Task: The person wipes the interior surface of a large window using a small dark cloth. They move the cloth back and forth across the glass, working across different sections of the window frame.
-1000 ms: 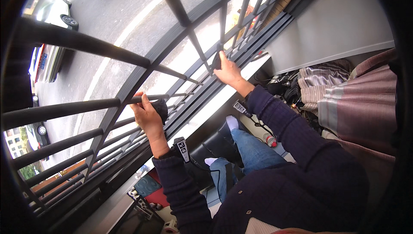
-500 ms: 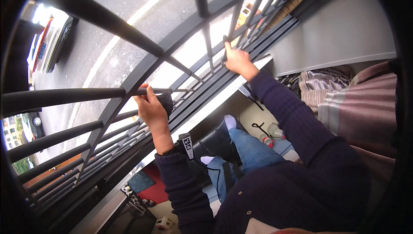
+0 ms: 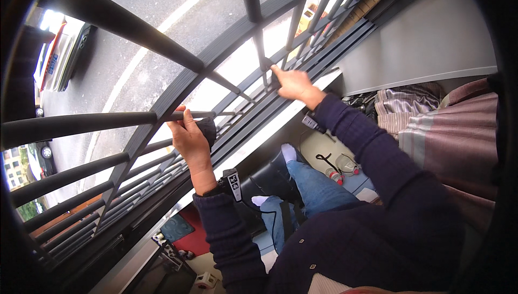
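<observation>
With fingers and thumb round a dark bar (image 3: 110,123) of the window grille, my left hand (image 3: 190,142) is closed. A bunched black cloth-like piece (image 3: 206,131) shows at its right side; how it is held is hidden. Farther right, my right hand (image 3: 298,85) is closed on a dark cloth (image 3: 274,82), pressing it against an upright grille bar (image 3: 259,45). Its index finger stretches along the cloth toward the bar; the other fingers are mostly hidden. Each wrist carries a small strapped device, one at the left wrist (image 3: 233,184) and one at the right (image 3: 312,123).
A window track and sill (image 3: 259,132) run below the grille. Outside lie a road (image 3: 135,35) and parked cars (image 3: 70,56). My feet rest on a black padded seat (image 3: 270,178). Plastic bottles (image 3: 345,163) stand nearby; a striped curtain (image 3: 448,126) hangs at right.
My right hand has moved left and slightly down with the dark cloth, from one grille bar to the neighbouring one. The left hand stays on its bar.
</observation>
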`<state>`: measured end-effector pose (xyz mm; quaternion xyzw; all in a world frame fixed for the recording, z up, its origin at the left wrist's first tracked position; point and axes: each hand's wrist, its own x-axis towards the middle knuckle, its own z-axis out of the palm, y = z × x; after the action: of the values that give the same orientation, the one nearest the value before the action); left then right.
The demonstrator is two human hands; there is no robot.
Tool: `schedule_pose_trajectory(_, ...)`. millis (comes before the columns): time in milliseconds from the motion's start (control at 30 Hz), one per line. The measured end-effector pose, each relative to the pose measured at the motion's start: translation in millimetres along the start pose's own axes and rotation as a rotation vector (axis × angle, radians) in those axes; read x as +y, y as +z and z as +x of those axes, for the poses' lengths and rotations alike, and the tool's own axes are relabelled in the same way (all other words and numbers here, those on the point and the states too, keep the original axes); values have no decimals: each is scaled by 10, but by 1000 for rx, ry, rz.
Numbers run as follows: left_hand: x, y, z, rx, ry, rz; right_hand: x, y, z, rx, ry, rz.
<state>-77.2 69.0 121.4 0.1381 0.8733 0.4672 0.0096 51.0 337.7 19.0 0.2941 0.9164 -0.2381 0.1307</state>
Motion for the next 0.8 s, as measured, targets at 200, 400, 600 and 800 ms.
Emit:
schedule_pose_trajectory(200,-49,11,-7,4,-8,5,71,-9,57,76,126,103)
schedule_pose_trajectory(400,-36,4,6,8,5,3,1,141,80,-13,37,46)
schedule_pose_trajectory(600,-38,12,-3,2,-17,6,80,372,411,44,-141,715)
schedule_pose_trajectory(800,-63,43,6,37,21,13,-155,769,-10,126,67,937)
